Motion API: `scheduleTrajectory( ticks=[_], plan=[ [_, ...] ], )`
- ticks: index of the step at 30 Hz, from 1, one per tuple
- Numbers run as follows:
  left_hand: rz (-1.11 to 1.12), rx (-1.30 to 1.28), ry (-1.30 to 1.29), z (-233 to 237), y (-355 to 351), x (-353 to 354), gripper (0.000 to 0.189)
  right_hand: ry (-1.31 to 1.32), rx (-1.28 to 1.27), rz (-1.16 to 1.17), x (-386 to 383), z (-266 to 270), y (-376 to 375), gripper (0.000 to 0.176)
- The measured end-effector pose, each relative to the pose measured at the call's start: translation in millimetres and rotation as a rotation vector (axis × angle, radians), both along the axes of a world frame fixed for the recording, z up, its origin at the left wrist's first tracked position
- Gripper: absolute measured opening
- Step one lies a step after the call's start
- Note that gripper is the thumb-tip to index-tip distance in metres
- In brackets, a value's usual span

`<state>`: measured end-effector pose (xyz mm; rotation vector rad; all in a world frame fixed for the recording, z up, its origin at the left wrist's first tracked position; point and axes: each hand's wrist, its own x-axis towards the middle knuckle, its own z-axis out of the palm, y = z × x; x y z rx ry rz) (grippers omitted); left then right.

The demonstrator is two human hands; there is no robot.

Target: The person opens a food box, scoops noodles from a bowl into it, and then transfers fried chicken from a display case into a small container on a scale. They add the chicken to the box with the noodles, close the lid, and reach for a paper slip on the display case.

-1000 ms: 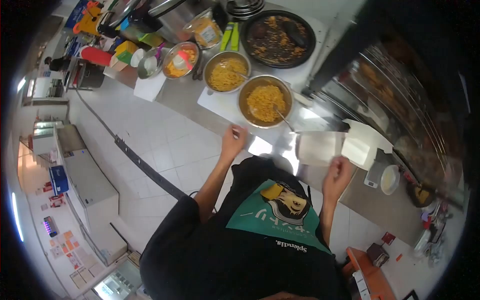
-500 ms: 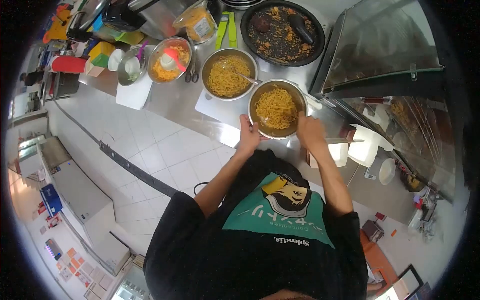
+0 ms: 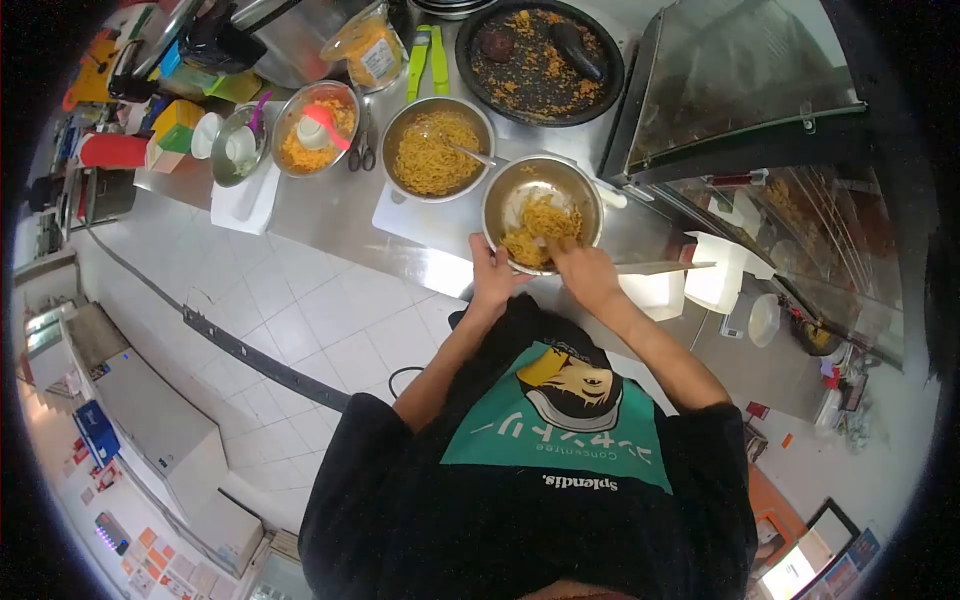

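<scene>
A metal bowl (image 3: 590, 195) tilts toward me at the counter's front edge, with yellow noodles (image 3: 548, 215) gathered in its near half. My left hand (image 3: 491, 278) grips the bowl's near left rim, thumb up along the side. Over the near right rim reaches my right hand (image 3: 583, 268), its bent fingers down among the noodles. Those fingertips are partly hidden, and I cannot tell what they hold. Just left of this bowl stands a second metal bowl (image 3: 488, 125) of noodles, with a spoon (image 3: 472, 153) resting in it.
Behind is a black stone mortar (image 3: 540, 118) with a dark pestle (image 3: 577, 52). Green-handled tongs (image 3: 418, 62), scissors (image 3: 362, 150) and a bowl with a pink spoon (image 3: 327, 127) lie further left. A glass case (image 3: 740, 85) borders the right, near white open boxes (image 3: 712, 272).
My right hand has moved from the bowl's right rim into the noodles. They have shifted to the bowl's near side, baring its bottom. The view has swung slightly right.
</scene>
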<state>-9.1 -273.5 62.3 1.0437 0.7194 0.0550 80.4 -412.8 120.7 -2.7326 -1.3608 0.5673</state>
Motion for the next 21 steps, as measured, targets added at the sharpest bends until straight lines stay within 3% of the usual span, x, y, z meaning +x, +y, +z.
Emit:
scheduleTrajectory(
  ticks=[4,6,13,15,16,18,21],
  plan=[
    [-0.006,-0.163,-0.043,-7,3,-4,0.022,-0.163,-0.127,0.039,8,43,-26,0.036],
    [-0.014,-0.118,-0.027,3,3,-1,0.024,-0.232,-0.137,0.059,16,71,-25,0.042],
    [-0.045,-0.023,0.010,-6,3,-2,0.028,-0.290,-0.229,0.106,28,183,-12,0.036],
    [-0.042,-0.054,0.005,-12,3,-3,0.028,-0.363,-0.244,0.197,28,213,-8,0.014],
    [-0.044,-0.082,0.000,-13,3,-4,0.027,-0.361,-0.245,0.203,26,227,-5,0.014],
    [-0.016,-0.078,0.003,-10,1,-4,0.024,-0.331,-0.288,0.173,24,253,1,0.034],
    [0.007,-0.059,0.009,-11,0,-5,0.021,-0.400,-0.214,0.201,23,283,1,0.033]
  ],
)
